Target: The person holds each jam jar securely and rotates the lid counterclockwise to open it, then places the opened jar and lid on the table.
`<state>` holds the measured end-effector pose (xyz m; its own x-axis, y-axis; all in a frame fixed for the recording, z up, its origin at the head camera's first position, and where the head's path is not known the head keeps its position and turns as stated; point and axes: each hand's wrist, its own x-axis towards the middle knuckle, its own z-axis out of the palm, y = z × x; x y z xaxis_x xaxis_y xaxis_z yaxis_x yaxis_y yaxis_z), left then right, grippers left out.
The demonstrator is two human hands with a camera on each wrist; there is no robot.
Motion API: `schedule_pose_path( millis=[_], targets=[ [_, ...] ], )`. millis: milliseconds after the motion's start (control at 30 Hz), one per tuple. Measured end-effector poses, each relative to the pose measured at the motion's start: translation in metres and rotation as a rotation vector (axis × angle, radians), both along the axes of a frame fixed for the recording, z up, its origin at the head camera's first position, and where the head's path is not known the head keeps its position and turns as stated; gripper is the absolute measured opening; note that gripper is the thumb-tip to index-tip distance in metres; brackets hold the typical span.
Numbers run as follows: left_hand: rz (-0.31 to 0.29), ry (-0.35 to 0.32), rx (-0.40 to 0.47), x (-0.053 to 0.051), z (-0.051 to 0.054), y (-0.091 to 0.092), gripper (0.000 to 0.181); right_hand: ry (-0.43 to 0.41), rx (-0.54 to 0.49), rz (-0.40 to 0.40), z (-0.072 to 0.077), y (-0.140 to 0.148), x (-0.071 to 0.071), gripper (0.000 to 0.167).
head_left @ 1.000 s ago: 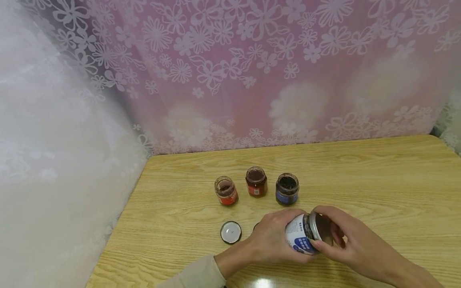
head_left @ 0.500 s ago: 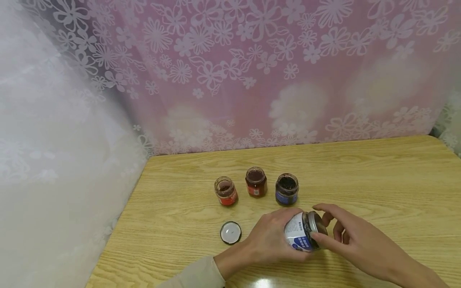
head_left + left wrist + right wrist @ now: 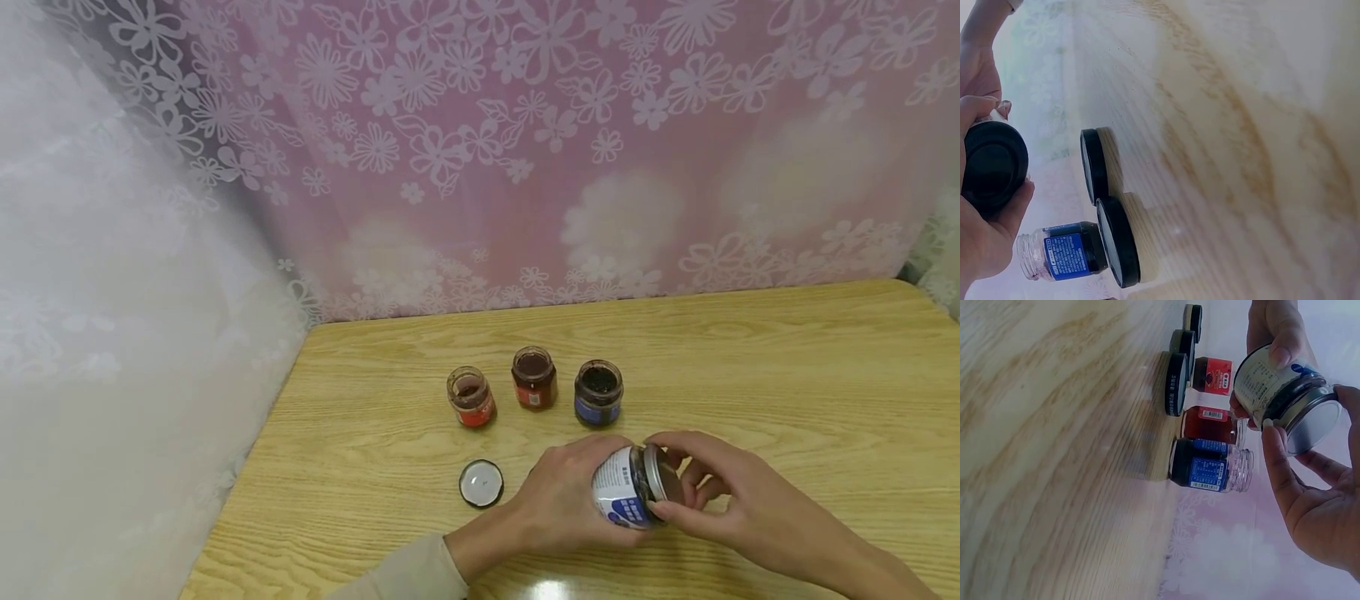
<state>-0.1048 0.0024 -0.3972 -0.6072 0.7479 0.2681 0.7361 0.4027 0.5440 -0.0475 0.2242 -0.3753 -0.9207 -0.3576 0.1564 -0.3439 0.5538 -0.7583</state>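
Observation:
My left hand (image 3: 566,500) grips a glass jar (image 3: 618,487) with a white and blue label, tipped on its side above the table. The jar's silver lid (image 3: 663,477) faces right and is on its mouth. With thumb and fingers, my right hand (image 3: 750,504) pinches the rim of that lid, as the right wrist view also shows at the lid (image 3: 1314,428). In the left wrist view the jar's dark base (image 3: 994,165) points toward the camera, and the left palm and fingers wrap round its side.
Behind the hands stand three uncapped jars: a red-labelled jar (image 3: 472,400), another red-labelled jar (image 3: 534,379) and a blue-labelled jar (image 3: 598,396). A loose lid (image 3: 481,484) lies left of the hands, with more black lids (image 3: 1175,384) near it. A floral curtain (image 3: 487,167) hangs behind the table.
The right hand's fingers loosened and lifted off the lid's upper rim half a second ago, and now hold the rim again. The left hand and jar have barely moved.

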Motion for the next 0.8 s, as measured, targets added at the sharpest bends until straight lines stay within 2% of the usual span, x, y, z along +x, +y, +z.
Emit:
schedule_pose_path(
  millis=[100,200,233,333,433,533,667,800],
  targets=[
    [-0.001,-0.005,-0.008,0.0004,-0.0003,-0.0005,0.07,0.067,-0.011,0.021,-0.0009,-0.0004,0.0009,0.054],
    [0.002,-0.019,-0.02,0.0012,-0.001,-0.0011,0.07,0.058,-0.013,0.033,0.0005,0.0004,0.0027,0.055],
    [0.005,-0.028,-0.023,0.0015,-0.0014,-0.0012,0.07,0.033,-0.013,0.036,0.0013,0.001,0.0032,0.056],
    [0.023,-0.065,-0.022,0.0019,-0.0019,-0.0009,0.07,-0.111,-0.003,0.039,0.003,0.0045,0.0031,0.059],
    [0.04,-0.081,-0.014,0.0019,-0.0022,-0.0004,0.07,-0.242,0.035,0.002,0.004,0.0069,0.0006,0.06],
    [0.041,-0.068,-0.008,0.0022,-0.0024,0.0003,0.069,-0.312,0.073,-0.042,0.0044,0.0063,-0.0018,0.058],
    [0.034,-0.029,-0.019,0.0028,-0.0028,0.001,0.07,-0.3,0.094,-0.041,0.0042,0.0031,-0.0028,0.055],
    [0.026,-0.009,-0.023,0.0036,-0.0041,0.0012,0.07,-0.192,0.09,0.001,0.0033,0.003,-0.0022,0.052]
  ],
)
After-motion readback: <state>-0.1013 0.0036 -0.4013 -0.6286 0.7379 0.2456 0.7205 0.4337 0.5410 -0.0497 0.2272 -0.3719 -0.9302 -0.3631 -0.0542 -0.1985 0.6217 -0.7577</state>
